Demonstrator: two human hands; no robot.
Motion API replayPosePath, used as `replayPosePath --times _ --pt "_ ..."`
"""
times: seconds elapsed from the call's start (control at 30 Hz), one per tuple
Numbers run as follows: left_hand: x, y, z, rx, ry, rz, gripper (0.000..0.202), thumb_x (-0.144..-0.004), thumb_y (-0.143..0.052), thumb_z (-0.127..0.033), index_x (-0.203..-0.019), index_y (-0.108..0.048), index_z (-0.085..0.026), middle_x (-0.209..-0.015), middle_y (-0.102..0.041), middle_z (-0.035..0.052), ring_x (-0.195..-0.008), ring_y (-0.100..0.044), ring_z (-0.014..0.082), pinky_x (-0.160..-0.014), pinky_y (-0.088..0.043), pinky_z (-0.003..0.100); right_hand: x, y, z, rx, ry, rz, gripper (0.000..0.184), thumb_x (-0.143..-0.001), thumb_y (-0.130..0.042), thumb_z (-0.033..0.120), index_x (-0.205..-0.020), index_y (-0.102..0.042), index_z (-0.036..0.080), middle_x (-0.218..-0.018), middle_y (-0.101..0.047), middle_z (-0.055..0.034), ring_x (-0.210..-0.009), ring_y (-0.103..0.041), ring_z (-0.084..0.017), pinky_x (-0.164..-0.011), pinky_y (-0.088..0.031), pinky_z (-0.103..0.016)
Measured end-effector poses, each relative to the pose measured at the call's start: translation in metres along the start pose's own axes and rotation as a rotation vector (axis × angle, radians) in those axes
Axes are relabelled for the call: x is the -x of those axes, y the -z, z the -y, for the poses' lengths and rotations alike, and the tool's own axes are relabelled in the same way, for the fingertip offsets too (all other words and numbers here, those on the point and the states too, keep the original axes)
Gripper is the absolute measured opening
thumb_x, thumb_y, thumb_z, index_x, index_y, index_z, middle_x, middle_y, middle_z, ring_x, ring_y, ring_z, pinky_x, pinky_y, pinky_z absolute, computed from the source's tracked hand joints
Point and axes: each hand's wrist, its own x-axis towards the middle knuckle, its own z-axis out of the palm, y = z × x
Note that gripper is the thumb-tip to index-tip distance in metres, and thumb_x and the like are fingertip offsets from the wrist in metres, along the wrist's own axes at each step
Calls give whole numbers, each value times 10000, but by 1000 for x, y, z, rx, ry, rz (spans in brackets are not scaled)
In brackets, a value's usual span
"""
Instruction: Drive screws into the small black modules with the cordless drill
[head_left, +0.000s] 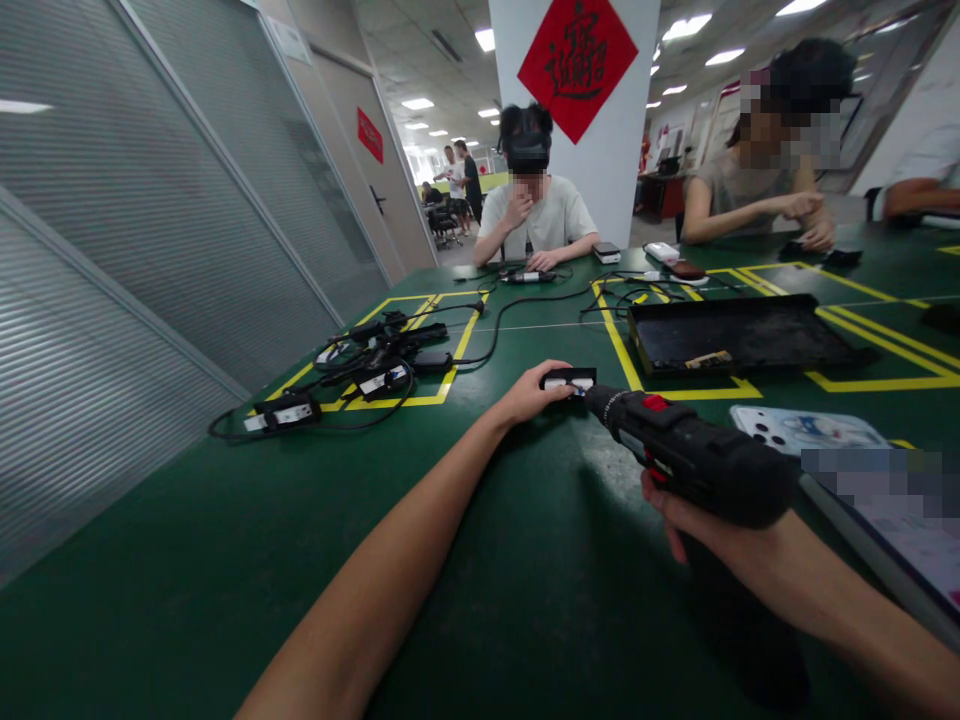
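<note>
My right hand (694, 515) grips the handle of a black cordless drill (697, 455) with red parts, which points left and away from me. The drill's tip meets, or nearly meets, the right part of a small black box with a white inside (559, 380); exact contact is too small to tell. My left hand (534, 392) is closed around the left end of that box and steadies it on the green table (480, 560). A bit of blue shows by the drill tip.
At left lie black adapters and cables (390, 350) inside yellow tape. A black tray (735, 335) stands at the right. A phone (810, 428) and a tablet-like device (885, 530) lie by my right arm. Two people (536, 215) sit across the table, one farther right.
</note>
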Motion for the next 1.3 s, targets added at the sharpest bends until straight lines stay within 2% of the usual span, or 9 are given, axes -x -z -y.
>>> replayPosePath --times 0.13,0.23,0.4,0.5,0.67,0.9,1.3 --pt "0 0 0 -11 -14 0 536 -723 -648 -393 -1186 -516 -159 -1029 -612 61 -850 -573 164 -783 -447 283 0 0 1 36 -16 -20 467 -846 -431 540 -525 -540 219 -614 -563 -12 -606 -527 -176 -596 -391 -345" --pt "0 0 -1 -7 -11 10 559 -712 -661 -403 -1190 -510 -156 -1019 -609 57 -826 -568 154 -759 -446 269 -1 0 1 1 -20 -25 458 -843 -440 537 -530 -542 220 -642 -592 -22 -673 -564 -197 -622 -406 -347" --pt "0 0 0 9 -2 18 565 -713 -664 -402 -1197 -503 -160 -1011 -609 56 -826 -570 154 -748 -448 266 -1 0 3 -89 0 -4 333 -851 -462 505 -761 -628 231 -666 -624 -13 -752 -595 -214 -705 -419 -365" --pt "0 0 0 7 -7 13 564 -721 -657 -395 -1208 -495 -163 -1052 -604 66 -854 -576 165 -776 -455 285 0 1 6 -75 10 -17 331 -863 -449 492 -876 -643 223 -639 -615 -5 -720 -593 -211 -690 -416 -367" --pt "2 1 -4 -32 -4 27 564 -738 -638 -386 -1228 -479 -156 -1092 -593 78 -892 -575 177 -814 -456 305 -2 3 5 -79 33 -4 368 -861 -446 503 -710 -623 218 -640 -617 -12 -703 -592 -205 -693 -417 -363" --pt "1 1 -3 -39 -41 39 539 -773 -599 -380 -1245 -465 -157 -1171 -565 85 -962 -563 190 -874 -439 325 -1 3 7 -156 44 7 258 -871 -474 430 -926 -602 213 -602 -604 15 -661 -589 -186 -690 -422 -344" --pt "0 1 -1 -69 -52 32 549 -770 -601 -387 -1251 -468 -158 -1194 -553 90 -1002 -557 201 -898 -435 330 -2 1 7 -162 54 -2 257 -866 -481 416 -910 -611 199 -606 -612 2 -661 -596 -191 -648 -431 -335"
